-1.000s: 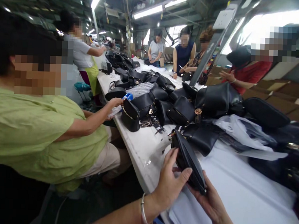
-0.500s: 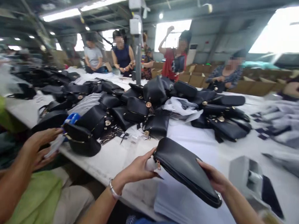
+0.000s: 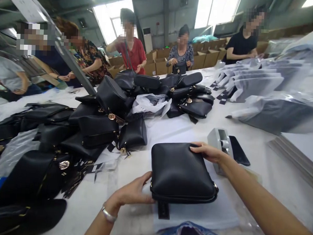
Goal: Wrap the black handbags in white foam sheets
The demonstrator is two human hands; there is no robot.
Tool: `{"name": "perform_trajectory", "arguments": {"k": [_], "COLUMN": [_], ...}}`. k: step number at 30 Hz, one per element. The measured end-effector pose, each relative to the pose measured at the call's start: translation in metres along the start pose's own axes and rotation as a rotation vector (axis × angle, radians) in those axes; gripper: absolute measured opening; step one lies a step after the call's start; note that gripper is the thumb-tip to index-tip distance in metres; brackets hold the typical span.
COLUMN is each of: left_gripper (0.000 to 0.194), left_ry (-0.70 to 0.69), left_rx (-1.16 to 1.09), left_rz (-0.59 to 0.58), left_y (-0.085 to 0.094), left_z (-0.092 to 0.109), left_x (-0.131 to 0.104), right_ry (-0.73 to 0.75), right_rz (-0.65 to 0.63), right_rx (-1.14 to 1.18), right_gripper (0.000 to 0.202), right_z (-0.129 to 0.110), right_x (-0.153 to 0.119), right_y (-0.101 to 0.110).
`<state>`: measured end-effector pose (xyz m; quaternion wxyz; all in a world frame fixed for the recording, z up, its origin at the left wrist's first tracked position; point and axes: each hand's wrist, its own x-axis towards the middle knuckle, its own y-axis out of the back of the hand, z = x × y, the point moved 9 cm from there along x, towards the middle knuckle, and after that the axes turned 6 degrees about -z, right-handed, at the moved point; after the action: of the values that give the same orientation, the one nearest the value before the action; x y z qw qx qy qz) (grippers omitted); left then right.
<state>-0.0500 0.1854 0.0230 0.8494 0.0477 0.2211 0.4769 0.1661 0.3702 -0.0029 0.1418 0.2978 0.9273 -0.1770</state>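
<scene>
A black handbag (image 3: 181,173) with gold-toned side rings is held between my two hands over the white sheets (image 3: 171,128) on the table. My left hand (image 3: 134,190) grips its left lower corner, thumb above and fingers partly hidden behind the bag. At the upper right edge, my right hand (image 3: 205,151) closes on the bag with its fingertips on the top face. A dark hang tag (image 3: 164,210) dangles below the bag's lower edge.
Black bags with round gold charms (image 3: 64,165) are heaped to the left and behind. A grey tape dispenser (image 3: 219,142) and a dark phone (image 3: 239,150) lie right. Farther right are wrapped bags (image 3: 282,111) and stacked boards (image 3: 294,153). Several co-workers stand across the table.
My view has swung to the right. The bag has turned from edge-on, so its broad face now shows, and a hang tag has come into view below it. Both hands still hold it.
</scene>
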Motion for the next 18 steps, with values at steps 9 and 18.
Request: {"name": "perform_trajectory", "arguments": {"k": [9,18], "left_gripper": [0.046,0.047], "left_ry": [0.200,0.546], "left_rx": [0.096,0.916], "left_rz": [-0.108,0.118], "left_y": [-0.005,0.021], "left_z": [-0.006,0.011], "left_x": [0.003,0.020], "right_ry": [0.079,0.231], "right_rz": [0.113,0.293], "right_rx": [0.068,-0.220], "right_gripper": [0.047,0.050], "right_z": [-0.007,-0.016], "right_x": [0.013,0.015], "right_y": [0.012,0.037]}}
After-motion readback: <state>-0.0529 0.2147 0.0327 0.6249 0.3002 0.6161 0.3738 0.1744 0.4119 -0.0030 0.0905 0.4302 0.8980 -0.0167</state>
